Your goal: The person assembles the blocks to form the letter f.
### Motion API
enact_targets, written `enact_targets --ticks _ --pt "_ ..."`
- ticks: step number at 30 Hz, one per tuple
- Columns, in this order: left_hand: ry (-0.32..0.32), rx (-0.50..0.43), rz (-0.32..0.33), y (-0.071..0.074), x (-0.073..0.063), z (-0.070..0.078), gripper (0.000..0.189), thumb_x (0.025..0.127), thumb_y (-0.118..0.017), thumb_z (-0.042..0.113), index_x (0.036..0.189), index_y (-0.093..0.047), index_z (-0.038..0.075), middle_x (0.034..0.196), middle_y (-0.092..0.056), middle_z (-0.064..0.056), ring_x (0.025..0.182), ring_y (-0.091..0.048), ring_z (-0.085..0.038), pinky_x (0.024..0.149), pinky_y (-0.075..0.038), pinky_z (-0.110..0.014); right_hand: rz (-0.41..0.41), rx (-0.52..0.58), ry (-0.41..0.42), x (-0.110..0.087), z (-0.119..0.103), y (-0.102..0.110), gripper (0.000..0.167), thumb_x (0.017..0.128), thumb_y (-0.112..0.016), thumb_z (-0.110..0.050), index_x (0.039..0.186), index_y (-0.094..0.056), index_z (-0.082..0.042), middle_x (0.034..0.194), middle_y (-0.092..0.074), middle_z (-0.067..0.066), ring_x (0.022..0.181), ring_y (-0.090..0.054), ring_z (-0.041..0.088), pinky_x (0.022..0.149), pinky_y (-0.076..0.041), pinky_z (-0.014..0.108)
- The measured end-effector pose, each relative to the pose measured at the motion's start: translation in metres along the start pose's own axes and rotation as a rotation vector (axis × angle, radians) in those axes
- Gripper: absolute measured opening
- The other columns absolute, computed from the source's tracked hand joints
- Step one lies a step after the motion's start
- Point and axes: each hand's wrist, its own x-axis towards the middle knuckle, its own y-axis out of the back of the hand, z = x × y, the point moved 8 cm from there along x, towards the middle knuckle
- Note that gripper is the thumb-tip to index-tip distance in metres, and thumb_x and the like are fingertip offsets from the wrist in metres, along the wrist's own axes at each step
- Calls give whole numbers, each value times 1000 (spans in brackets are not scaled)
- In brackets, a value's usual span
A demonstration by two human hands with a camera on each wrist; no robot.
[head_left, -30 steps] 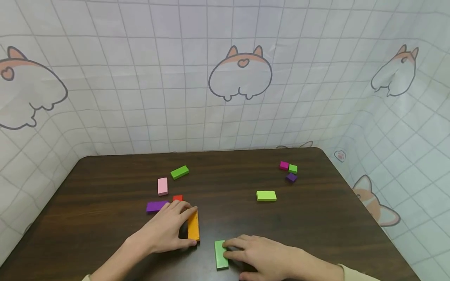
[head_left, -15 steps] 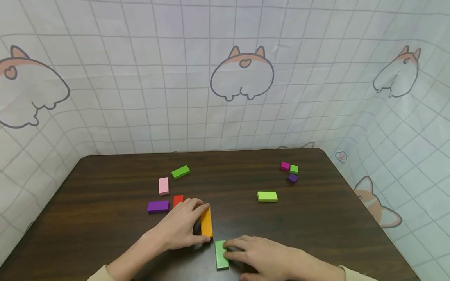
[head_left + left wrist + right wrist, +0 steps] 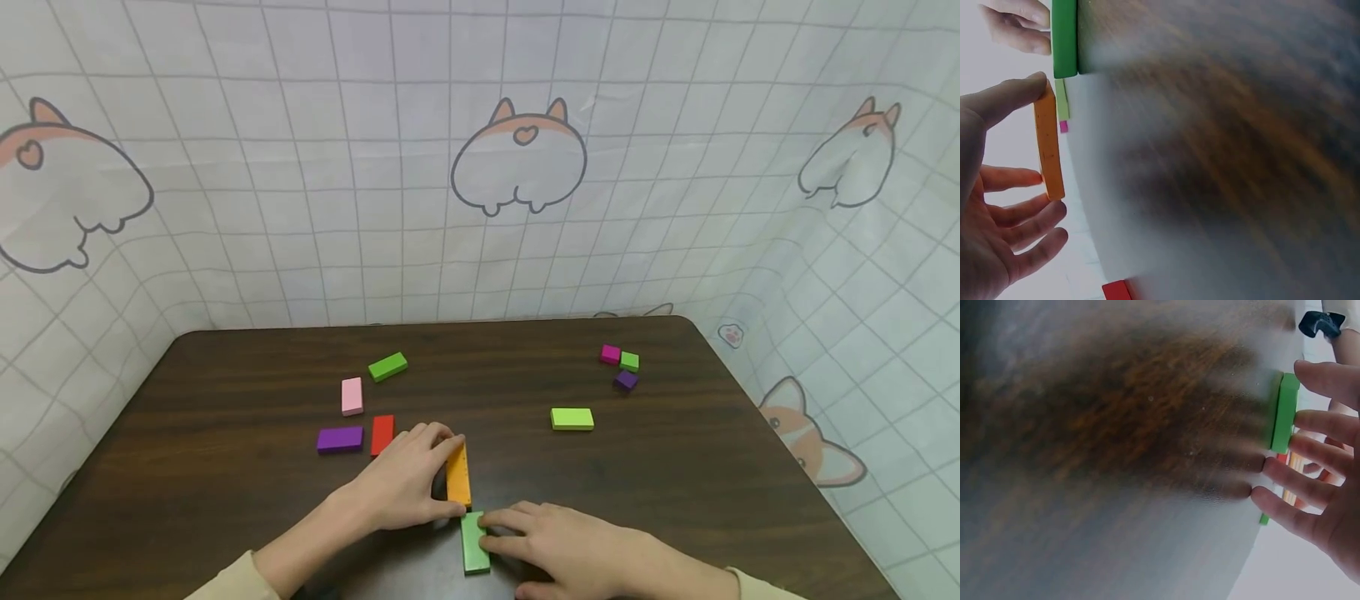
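My left hand (image 3: 405, 483) pinches a long orange block (image 3: 458, 479) lengthwise. In the left wrist view the thumb is at one end of the orange block (image 3: 1050, 144) and fingertips are at the other. The near end of this block sits right at the far end of a light green block (image 3: 473, 550), the two nearly in line. Fingertips of my right hand (image 3: 562, 546) touch the light green block's right side, its fingers loosely extended. In the right wrist view the thumb lies by one end of the green block (image 3: 1285, 412), and the outer fingers rest past the other end.
Left of centre lie red (image 3: 382, 435), purple (image 3: 341, 440), pink (image 3: 352, 396) and green (image 3: 387, 367) blocks. A yellow-green block (image 3: 572, 419) lies right of centre. Magenta (image 3: 611, 354), green (image 3: 630, 362) and dark purple (image 3: 626, 381) cubes cluster at the back right of the dark wooden table (image 3: 720, 475).
My left hand has moved the orange block rightward, up to the end of the light green block, uncovering more of the red and purple blocks. My right hand has stayed nearly still.
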Motion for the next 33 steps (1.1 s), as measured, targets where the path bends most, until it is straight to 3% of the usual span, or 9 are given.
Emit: enact_targets --ticks 33 --pt "-25 39 -73 -12 13 7 85 82 -81 59 143 -59 5 128 -58 -6 114 -55 -21 96 -50 -42 -31 -27 -10 -1 1 -4 58 105 -60 -40 156 -46 -16 159 -40 1 139 -45 16 103 -48 34"
